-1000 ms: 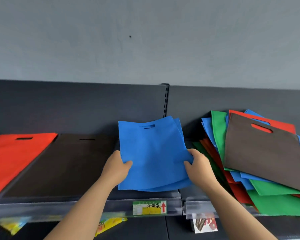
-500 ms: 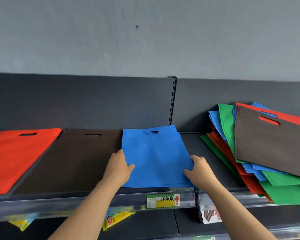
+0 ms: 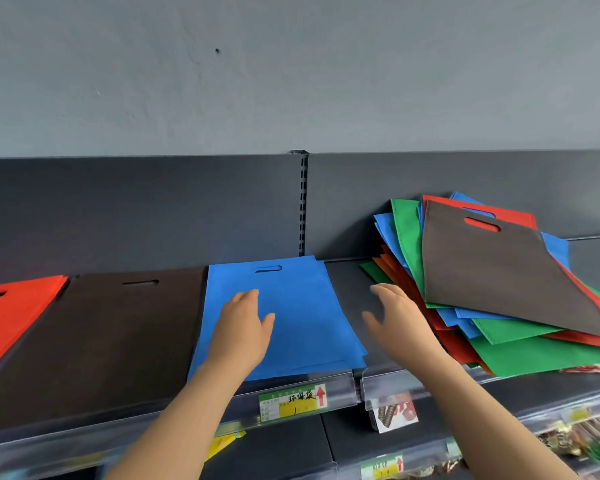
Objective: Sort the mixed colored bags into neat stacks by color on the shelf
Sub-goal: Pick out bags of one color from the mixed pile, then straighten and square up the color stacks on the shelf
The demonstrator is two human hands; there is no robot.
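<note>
— Fingers of our left hand (image 3: 242, 323) are spread and lie flat on the blue stack (image 3: 291, 317), on its left part; they grasp nothing. Do you see the same?

— Yes. Our right hand (image 3: 394, 318) is also released, with the fingers apart and slightly bent. It is over the bare shelf (image 3: 347, 282), between the blue stack and the mixed pile (image 3: 499, 289). We cannot tell if it touches the shelf.

— Where do the sorted bags lie?

— In one row on the shelf. The red stack (image 3: 11, 313) is at the far left, cut by the edge of the view. Just beside it on the right is the brown stack (image 3: 111, 337), and the blue stack lies against the brown one. All have the handle slot at the far end.

— And the mixed pile?

— At the right, leaning on the back panel (image 3: 465, 174). A brown bag (image 3: 499, 271) is on top, and red shows through its handle hole. Under it we see red, blue and green bags, fanned out and not aligned.

— The blue stack, is it neat?

— Nearly. At its right and near edges the lower bags show a little. Its near edge reaches the clear rail (image 3: 340, 386), above a green and yellow price tag (image 3: 293, 401).
</note>
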